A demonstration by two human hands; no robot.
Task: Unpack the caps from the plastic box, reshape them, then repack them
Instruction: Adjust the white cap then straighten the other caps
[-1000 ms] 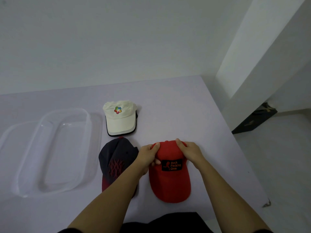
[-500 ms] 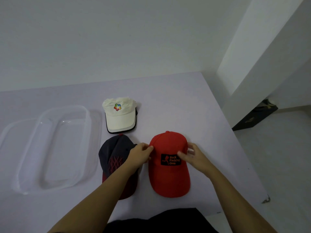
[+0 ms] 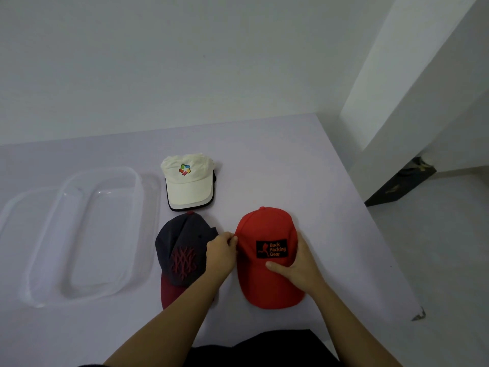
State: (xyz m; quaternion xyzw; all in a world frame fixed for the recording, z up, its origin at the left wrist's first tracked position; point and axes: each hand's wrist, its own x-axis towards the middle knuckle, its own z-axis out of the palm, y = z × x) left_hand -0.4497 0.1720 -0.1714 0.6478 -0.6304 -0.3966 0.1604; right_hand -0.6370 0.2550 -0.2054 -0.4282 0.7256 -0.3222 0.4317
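Slid down from the crown's top, left grip (image 3: 221, 250) pinches one flank of the red cap (image 3: 264, 229) near the worktop's (image 3: 291, 168) front edge, right grip (image 3: 301, 266) cups the other; light and soft, it likely handles best by these flanks.

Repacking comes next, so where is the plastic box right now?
In the head view the clear plastic box sits empty on the left side of the table, just left of the dark cap and the white cap.
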